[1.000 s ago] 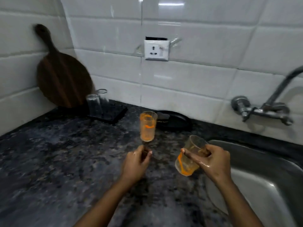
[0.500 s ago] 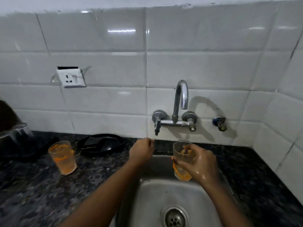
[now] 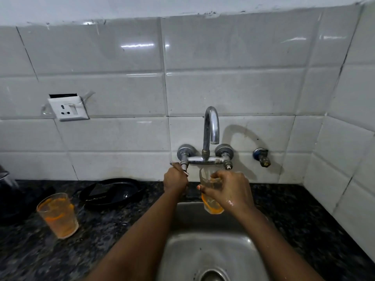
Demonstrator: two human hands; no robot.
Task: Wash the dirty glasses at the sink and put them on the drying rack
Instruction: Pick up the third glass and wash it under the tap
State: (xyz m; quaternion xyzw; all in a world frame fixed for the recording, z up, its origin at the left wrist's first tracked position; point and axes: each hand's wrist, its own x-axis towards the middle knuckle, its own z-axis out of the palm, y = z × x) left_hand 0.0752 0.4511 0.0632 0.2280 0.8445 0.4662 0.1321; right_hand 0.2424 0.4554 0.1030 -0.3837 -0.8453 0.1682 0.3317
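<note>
Right hand (image 3: 228, 189) wrapped around a dirty glass (image 3: 211, 191), thumb on the near side and fingers curled round the far side. Held upright over the steel sink (image 3: 205, 254), right under the tap spout (image 3: 212, 124). Orange mess stuck inside that glass, thickest at the bottom. Wet shine on the back of that hand.

Left hand (image 3: 175, 179) up at the left tap handle (image 3: 183, 168), fingers curled round the lever. Looked ready to turn it. No water seen coming out of the spout.

One more dirty glass (image 3: 57, 216) stood on the dark stone counter (image 3: 105, 240), well off to the left of the sink. Orange smears all over its inside. Nobody touching it.

Black pan (image 3: 110, 191) behind that glass, near the wall. White wall socket (image 3: 68, 108) higher up on the tiles. Small extra tap (image 3: 261, 157) stuck out of the wall on the right side.

Hardly started, going by all this. Held glass not rinsed, orange all there. Second glass not picked up at all. Drying rack not in view, so no telling what sat on it.

Left to do, most likely: turn on the water, scrub and rinse the held glass, carry it to the rack, then do the same for the one on the counter.
</note>
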